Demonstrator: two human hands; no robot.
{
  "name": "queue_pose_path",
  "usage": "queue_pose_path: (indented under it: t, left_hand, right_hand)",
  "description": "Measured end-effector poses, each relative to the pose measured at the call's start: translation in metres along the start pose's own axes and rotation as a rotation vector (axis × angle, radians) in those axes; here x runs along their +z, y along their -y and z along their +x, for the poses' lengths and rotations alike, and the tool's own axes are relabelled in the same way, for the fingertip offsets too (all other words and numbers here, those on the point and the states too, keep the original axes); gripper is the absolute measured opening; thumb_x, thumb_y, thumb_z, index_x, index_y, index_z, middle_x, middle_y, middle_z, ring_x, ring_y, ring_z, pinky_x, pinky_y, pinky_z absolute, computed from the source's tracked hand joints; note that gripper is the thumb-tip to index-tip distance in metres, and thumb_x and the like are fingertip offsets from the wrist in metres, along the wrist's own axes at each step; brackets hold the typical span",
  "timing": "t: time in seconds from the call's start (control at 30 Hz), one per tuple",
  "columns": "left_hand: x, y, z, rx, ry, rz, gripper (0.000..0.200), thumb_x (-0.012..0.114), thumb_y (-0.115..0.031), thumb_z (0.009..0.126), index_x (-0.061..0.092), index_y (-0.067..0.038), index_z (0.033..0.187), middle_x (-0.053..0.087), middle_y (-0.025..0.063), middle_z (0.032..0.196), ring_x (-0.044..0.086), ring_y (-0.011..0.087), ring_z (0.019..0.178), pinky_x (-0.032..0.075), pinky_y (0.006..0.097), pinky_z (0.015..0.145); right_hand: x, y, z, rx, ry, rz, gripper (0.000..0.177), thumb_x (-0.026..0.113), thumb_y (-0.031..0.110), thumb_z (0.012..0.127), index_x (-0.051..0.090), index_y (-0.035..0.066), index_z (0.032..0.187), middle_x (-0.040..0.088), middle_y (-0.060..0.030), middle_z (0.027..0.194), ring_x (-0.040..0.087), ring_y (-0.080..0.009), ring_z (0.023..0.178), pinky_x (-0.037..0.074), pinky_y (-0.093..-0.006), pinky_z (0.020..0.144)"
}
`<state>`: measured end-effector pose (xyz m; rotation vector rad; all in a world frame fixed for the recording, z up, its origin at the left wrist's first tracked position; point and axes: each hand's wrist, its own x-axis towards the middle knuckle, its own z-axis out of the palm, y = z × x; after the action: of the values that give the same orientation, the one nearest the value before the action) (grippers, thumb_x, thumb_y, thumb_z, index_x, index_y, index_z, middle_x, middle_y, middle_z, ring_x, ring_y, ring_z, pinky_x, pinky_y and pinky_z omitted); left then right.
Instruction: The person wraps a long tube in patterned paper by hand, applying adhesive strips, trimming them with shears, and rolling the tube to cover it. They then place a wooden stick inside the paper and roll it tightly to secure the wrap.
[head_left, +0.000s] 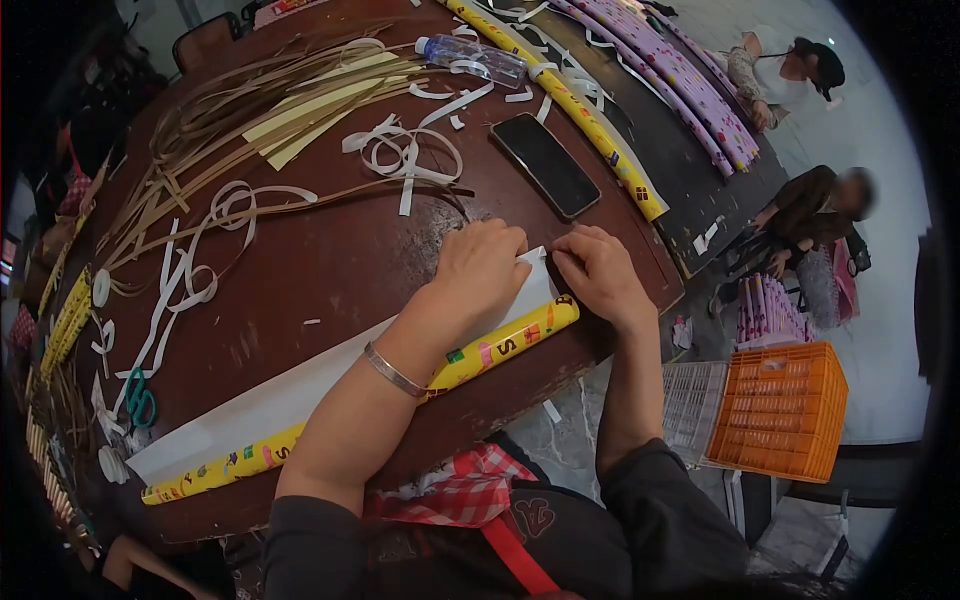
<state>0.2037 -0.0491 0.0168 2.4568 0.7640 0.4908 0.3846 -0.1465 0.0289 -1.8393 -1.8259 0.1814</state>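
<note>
A roll of yellow patterned wrapping paper (pixel 500 345) lies slantwise along the table's near edge, its white underside (pixel 270 390) partly unrolled on the far side. My left hand (pixel 480 265) is closed on the paper's white edge near the right end, its forearm crossing over the roll. My right hand (pixel 605 270) has curled fingers right beside the paper's white corner; whatever is between its fingertips is hidden. A dark phone (pixel 545 165) lies just beyond both hands.
White strips (pixel 410 155), brown bands (pixel 200 130), a plastic bottle (pixel 470 58) and teal scissors (pixel 140 398) lie on the dark red table (pixel 330 260). Yellow and purple rolls (pixel 660 70) lie farther back. An orange crate (pixel 780 410) stands right; two people are beyond.
</note>
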Motion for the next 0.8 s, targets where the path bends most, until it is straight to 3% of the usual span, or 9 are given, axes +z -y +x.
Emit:
queue_pose_path:
  t: [0.07, 0.17, 0.5, 0.63, 0.67, 0.7, 0.77, 0.8]
  left_hand:
    - [-0.001, 0.0, 0.0, -0.028, 0.041, -0.031, 0.015, 0.065, -0.022, 0.085, 0.069, -0.008, 0.09, 0.066, 0.0118, 0.092, 0.065, 0.0322, 0.094, 0.051, 0.0456, 0.081]
    - [0.001, 0.001, 0.0, -0.019, 0.007, -0.119, 0.017, 0.066, -0.02, 0.084, 0.068, -0.004, 0.09, 0.067, 0.015, 0.09, 0.065, 0.0349, 0.088, 0.051, 0.044, 0.078]
    - [-0.002, -0.002, 0.005, -0.047, 0.07, -0.246, 0.019, 0.066, -0.022, 0.085, 0.069, -0.005, 0.093, 0.069, 0.0151, 0.09, 0.066, 0.0351, 0.088, 0.051, 0.0453, 0.078]
    - [0.009, 0.003, 0.009, 0.034, 0.062, -0.14, 0.019, 0.062, -0.023, 0.088, 0.072, -0.009, 0.094, 0.069, 0.0146, 0.093, 0.066, 0.0355, 0.094, 0.052, 0.0477, 0.079]
    - [0.019, 0.006, 0.01, 0.036, -0.022, -0.118, 0.017, 0.061, -0.023, 0.086, 0.073, -0.01, 0.09, 0.07, 0.0142, 0.093, 0.067, 0.0361, 0.091, 0.052, 0.0479, 0.077]
    - [0.026, 0.005, 0.017, 0.003, 0.021, -0.076, 0.016, 0.062, -0.022, 0.084, 0.073, -0.011, 0.085, 0.071, 0.0136, 0.091, 0.068, 0.0367, 0.087, 0.053, 0.0489, 0.074]
    - [0.021, 0.0, 0.019, 0.013, 0.043, -0.077, 0.015, 0.063, -0.022, 0.083, 0.074, -0.012, 0.084, 0.072, 0.0123, 0.087, 0.069, 0.0364, 0.083, 0.053, 0.0487, 0.072]
    - [0.015, -0.003, 0.017, -0.02, 0.073, -0.086, 0.018, 0.066, -0.026, 0.083, 0.075, -0.012, 0.088, 0.072, 0.0131, 0.091, 0.069, 0.0354, 0.09, 0.052, 0.0481, 0.077]
  right_hand:
    - [-0.001, -0.001, -0.003, -0.045, 0.043, 0.039, 0.013, 0.067, 0.015, 0.084, 0.069, 0.003, 0.088, 0.064, -0.0132, 0.083, 0.06, -0.0327, 0.086, 0.047, -0.0424, 0.076]
    - [-0.006, 0.006, -0.009, -0.05, 0.046, 0.095, 0.014, 0.067, 0.016, 0.084, 0.068, 0.003, 0.089, 0.063, -0.0119, 0.082, 0.06, -0.0308, 0.085, 0.046, -0.0415, 0.076]
    - [0.003, 0.004, -0.011, -0.041, -0.01, 0.147, 0.011, 0.069, 0.013, 0.082, 0.065, 0.004, 0.086, 0.062, -0.0121, 0.082, 0.06, -0.0321, 0.082, 0.046, -0.041, 0.075]
    - [-0.007, -0.003, -0.002, -0.154, -0.091, -0.168, 0.01, 0.065, 0.005, 0.08, 0.064, 0.002, 0.089, 0.063, -0.0169, 0.085, 0.062, -0.0375, 0.085, 0.048, -0.0456, 0.076]
    - [-0.013, -0.011, 0.004, -0.142, -0.068, -0.209, 0.012, 0.066, 0.004, 0.081, 0.065, 0.001, 0.092, 0.064, -0.0178, 0.087, 0.062, -0.0379, 0.087, 0.049, -0.045, 0.076]
    - [-0.02, -0.005, 0.011, -0.124, -0.108, -0.236, 0.01, 0.063, 0.004, 0.085, 0.065, 0.0, 0.094, 0.063, -0.0176, 0.089, 0.061, -0.0378, 0.087, 0.049, -0.0449, 0.077]
    - [-0.031, 0.037, 0.037, -0.192, -0.134, -0.217, 0.013, 0.061, 0.004, 0.088, 0.064, 0.0, 0.101, 0.062, -0.017, 0.091, 0.06, -0.0375, 0.087, 0.048, -0.0442, 0.079]
    - [-0.034, 0.062, 0.049, -0.245, -0.163, -0.261, 0.014, 0.061, 0.003, 0.089, 0.063, 0.0, 0.102, 0.062, -0.0168, 0.091, 0.059, -0.0374, 0.088, 0.048, -0.0439, 0.079]
